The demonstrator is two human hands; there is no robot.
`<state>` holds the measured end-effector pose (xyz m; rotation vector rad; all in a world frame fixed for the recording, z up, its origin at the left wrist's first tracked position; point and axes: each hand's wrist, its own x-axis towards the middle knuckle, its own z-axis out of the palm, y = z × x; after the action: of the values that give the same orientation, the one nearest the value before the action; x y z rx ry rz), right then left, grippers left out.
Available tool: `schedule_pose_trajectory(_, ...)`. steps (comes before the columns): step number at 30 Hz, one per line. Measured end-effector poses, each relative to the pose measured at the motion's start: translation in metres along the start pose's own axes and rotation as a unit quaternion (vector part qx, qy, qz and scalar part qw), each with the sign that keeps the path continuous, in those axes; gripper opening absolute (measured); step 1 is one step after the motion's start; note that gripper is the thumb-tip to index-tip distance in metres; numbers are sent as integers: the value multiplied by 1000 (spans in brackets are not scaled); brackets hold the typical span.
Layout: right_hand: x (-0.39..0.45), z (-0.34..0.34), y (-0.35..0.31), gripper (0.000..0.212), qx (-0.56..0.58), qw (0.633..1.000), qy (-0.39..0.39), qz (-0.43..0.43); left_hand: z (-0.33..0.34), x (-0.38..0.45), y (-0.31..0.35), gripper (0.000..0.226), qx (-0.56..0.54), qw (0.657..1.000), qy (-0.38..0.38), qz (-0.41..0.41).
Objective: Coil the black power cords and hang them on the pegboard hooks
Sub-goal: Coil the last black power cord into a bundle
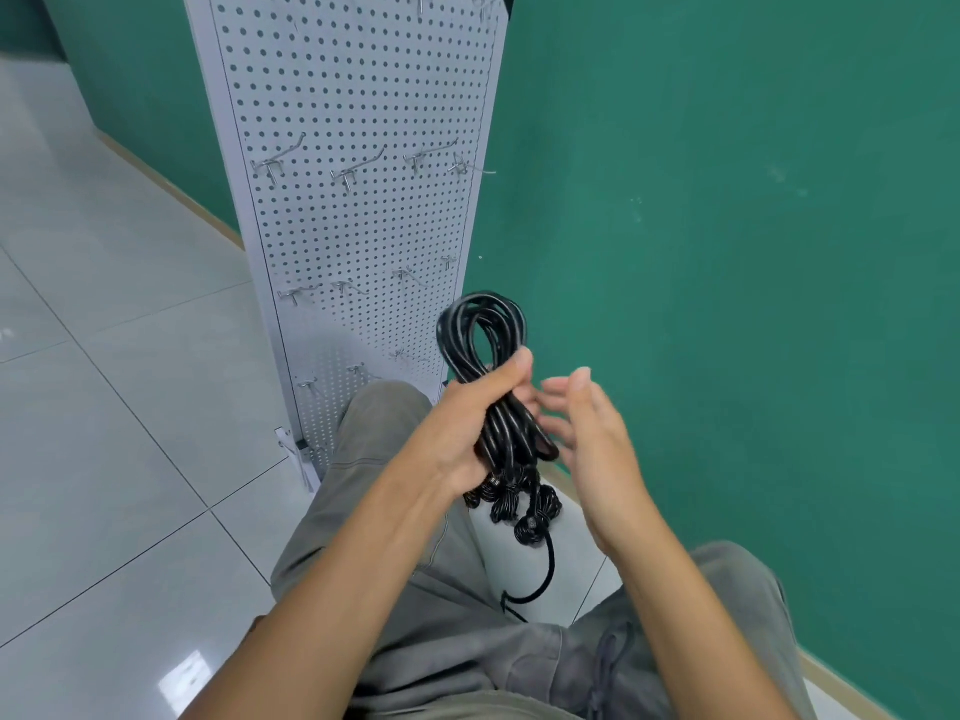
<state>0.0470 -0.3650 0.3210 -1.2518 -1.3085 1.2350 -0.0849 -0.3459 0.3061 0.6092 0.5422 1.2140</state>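
Left hand: the left hand (470, 433) has the coiled black power cords (491, 387) wrapped in its grip, fingers and thumb curled tight around the middle of the bundle.
Right hand: the right hand (587, 433) hovers just beside the bundle, fingers straight and spread, holding nothing.
Cords: held in the air in front of the person's knees, top loop standing up above the fist, plugs (519, 504) bunched below it, and one loose tail (545, 569) dangling down toward the lap.
Pegboard: the white pegboard (358, 148) stands against the green wall (727, 252), right ahead, with rows of bare metal hooks (353, 171); nothing hangs on them yet.
Stage: coiling looks done or close to it; hanging, by my reading, comes next.
Risk one: that free tail could drag a turn out of the coil if it snags on a knee or a lower hook.
Risk two: only one hand holds the bundle, so loops may slip and spring open.
Risk three: catching a single strand on a hook would leave the coil sagging.
Writing: none legible; the plugs show small markings, too blurred to read.
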Motion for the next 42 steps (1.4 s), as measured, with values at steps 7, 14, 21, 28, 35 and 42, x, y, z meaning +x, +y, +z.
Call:
schedule_pose_trajectory(7, -19, 7, 34, 44, -130, 985, -115, 17, -22, 6, 23, 22, -125, 972, 151, 129)
schedule_pose_trajectory(14, -25, 0, 21, 16, -173, 977, -124, -15, -40, 4, 29, 27, -17, 934, 311, 176)
schedule_pose_trajectory(21, -29, -4, -12, 31, -226, 954, -160, -118, -37, 7, 20, 29, 230, 924, 267, 146)
schedule_pose_trajectory(28, -11, -20, -43, 34, -256, 945, -95, -179, -12, 0, 16, 36, 288, 946, 106, 105)
schedule_pose_trajectory(35, 4, -22, -47, 58, -187, 969, -9, -161, -2, -8, 12, 90, 300, 953, 30, 12)
schedule_pose_trajectory(42, 11, -32, -41, 49, -19, 989, -107, -97, -2, -13, 10, 42, 215, 967, -138, -14)
